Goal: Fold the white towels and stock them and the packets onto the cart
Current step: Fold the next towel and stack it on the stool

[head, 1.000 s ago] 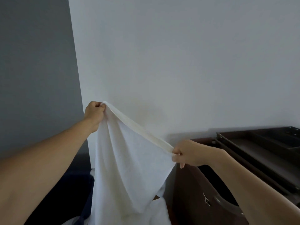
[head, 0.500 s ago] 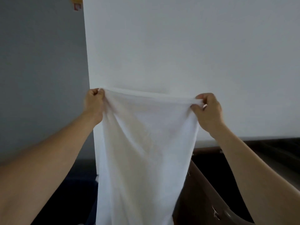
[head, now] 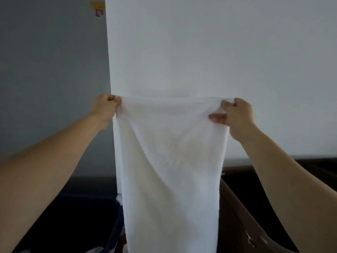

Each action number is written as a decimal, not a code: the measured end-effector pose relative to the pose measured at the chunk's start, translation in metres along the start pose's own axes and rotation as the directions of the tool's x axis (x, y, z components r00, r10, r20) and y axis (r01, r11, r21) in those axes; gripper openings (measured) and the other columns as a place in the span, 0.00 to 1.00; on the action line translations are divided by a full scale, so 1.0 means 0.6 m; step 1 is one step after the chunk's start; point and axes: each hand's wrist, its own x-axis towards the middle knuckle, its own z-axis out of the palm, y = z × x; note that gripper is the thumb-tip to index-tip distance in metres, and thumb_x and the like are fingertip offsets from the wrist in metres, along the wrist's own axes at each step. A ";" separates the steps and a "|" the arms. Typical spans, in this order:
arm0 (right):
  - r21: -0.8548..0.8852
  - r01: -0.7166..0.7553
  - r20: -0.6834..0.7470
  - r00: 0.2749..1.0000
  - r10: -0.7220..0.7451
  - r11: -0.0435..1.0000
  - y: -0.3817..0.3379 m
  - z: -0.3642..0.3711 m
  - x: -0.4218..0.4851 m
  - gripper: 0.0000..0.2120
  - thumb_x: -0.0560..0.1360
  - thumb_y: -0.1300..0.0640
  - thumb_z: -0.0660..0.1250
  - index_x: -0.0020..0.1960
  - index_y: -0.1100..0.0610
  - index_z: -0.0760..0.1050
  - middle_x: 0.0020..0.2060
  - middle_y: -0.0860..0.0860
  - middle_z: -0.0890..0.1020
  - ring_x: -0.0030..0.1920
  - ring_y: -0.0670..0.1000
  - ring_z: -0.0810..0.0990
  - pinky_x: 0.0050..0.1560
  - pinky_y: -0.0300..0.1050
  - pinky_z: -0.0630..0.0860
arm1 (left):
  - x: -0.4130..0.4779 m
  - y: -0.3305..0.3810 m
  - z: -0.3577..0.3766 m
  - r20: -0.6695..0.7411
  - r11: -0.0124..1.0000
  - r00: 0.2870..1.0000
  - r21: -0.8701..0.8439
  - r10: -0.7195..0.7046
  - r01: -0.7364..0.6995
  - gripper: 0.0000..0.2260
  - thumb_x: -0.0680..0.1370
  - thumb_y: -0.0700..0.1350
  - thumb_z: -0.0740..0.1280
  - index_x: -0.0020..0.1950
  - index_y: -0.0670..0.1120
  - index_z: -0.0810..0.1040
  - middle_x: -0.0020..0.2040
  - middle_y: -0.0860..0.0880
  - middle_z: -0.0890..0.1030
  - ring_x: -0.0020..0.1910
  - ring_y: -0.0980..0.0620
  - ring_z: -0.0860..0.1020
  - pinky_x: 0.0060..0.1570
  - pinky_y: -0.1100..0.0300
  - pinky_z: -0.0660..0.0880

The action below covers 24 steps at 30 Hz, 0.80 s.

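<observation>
Towel is finally squared up, no fold in it yet

Against the big white wall [head: 218, 52] the white towel [head: 169, 161] hangs full length in front of the person, top edge pulled straight and level, bottom end running out of frame. A second ago that edge slanted down to the right, so it's been lifted and stretched out. I'd say that's the setup for the first fold. The dark cart [head: 255, 225] sits low on the right, just beside the hanging cloth, and nothing looks stocked from this angle. The left hand [head: 105, 108] is fisted tight around the top left corner. The right hand [head: 237, 115] pinches the top right corner, thumb on the near face. No packets in view.
</observation>
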 end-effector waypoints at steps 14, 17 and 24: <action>-0.078 0.251 -0.076 0.963 -0.257 0.965 -0.010 0.014 -0.006 0.08 0.81 0.63 0.62 0.44 0.55 0.71 0.41 0.56 0.79 0.31 0.56 0.84 0.34 0.50 0.82 | -0.026 0.033 -0.016 -0.089 0.977 0.992 -0.203 -0.085 0.066 0.06 0.83 0.45 0.63 0.46 0.48 0.72 0.43 0.50 0.74 0.39 0.54 0.74 0.24 0.60 0.77; -0.132 0.213 -0.063 0.973 -0.223 0.968 -0.001 0.012 -0.008 0.09 0.81 0.62 0.62 0.43 0.54 0.70 0.42 0.55 0.79 0.32 0.56 0.84 0.37 0.54 0.84 | -0.033 0.031 -0.014 -0.127 0.956 0.987 -0.286 -0.104 0.064 0.07 0.83 0.44 0.63 0.45 0.49 0.72 0.46 0.50 0.73 0.43 0.53 0.76 0.26 0.59 0.79; -0.114 0.123 -0.044 0.991 -0.128 0.986 0.014 0.006 -0.006 0.04 0.81 0.63 0.63 0.47 0.60 0.72 0.43 0.57 0.80 0.30 0.55 0.83 0.37 0.52 0.84 | -0.049 0.009 -0.014 -0.176 0.985 0.984 -0.169 -0.001 -0.029 0.05 0.83 0.44 0.62 0.51 0.42 0.72 0.43 0.52 0.74 0.34 0.53 0.75 0.27 0.63 0.78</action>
